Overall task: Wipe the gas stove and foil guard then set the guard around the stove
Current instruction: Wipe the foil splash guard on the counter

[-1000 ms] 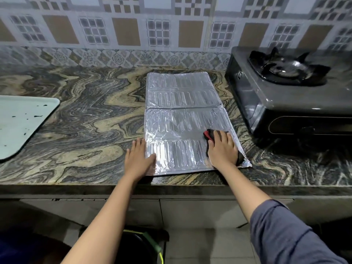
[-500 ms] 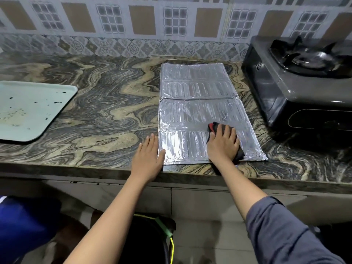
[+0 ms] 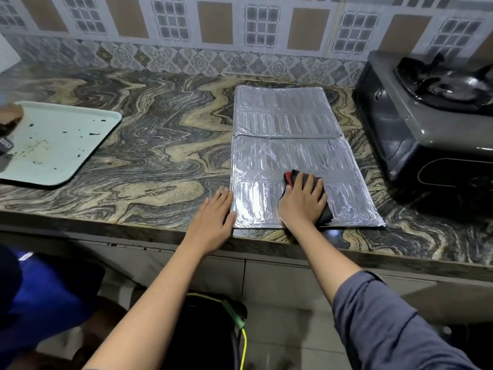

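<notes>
The silver foil guard [image 3: 288, 145] lies flat and unfolded on the marbled counter, left of the dark gas stove [image 3: 416, 124]. My right hand [image 3: 302, 202] presses a black and red cloth [image 3: 293, 176] onto the guard's near panel, fingers spread over it. My left hand [image 3: 214, 212] rests flat at the guard's near left corner, thumb on the foil edge, holding nothing.
A pale green tray [image 3: 61, 145] with dark specks sits at the counter's left, and another person's hand [image 3: 10, 116] is at its far left edge. A tiled wall [image 3: 240, 36] backs the counter. The counter's front edge [image 3: 346, 247] runs just below my hands.
My right hand with the cloth has slid left across the near panel, away from the guard's right edge. The view has shifted left, bringing more of the tray into sight. My left hand stays at the corner.
</notes>
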{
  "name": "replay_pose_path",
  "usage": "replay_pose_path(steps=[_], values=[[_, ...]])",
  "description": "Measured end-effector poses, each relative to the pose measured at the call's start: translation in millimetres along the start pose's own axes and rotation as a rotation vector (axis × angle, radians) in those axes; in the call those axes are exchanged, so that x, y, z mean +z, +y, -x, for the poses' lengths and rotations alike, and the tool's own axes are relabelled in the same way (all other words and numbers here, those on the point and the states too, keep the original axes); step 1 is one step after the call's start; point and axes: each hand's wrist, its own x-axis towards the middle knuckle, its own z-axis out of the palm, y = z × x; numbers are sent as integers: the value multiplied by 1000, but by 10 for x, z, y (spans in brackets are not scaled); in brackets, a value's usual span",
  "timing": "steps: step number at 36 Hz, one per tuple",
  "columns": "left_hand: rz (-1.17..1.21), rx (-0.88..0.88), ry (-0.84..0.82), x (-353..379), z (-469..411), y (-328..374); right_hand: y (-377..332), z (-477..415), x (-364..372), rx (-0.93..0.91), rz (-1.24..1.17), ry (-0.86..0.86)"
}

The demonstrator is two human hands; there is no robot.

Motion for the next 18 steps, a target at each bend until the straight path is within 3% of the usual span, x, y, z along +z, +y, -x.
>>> replay_pose_path(steps=[6,18], values=[[-48,29,-40,-54,6,-39,-242,105,82,-156,-17,-15],[-114,-4,-10,38,2,-20,-302,170,96,-664,52,-136]])
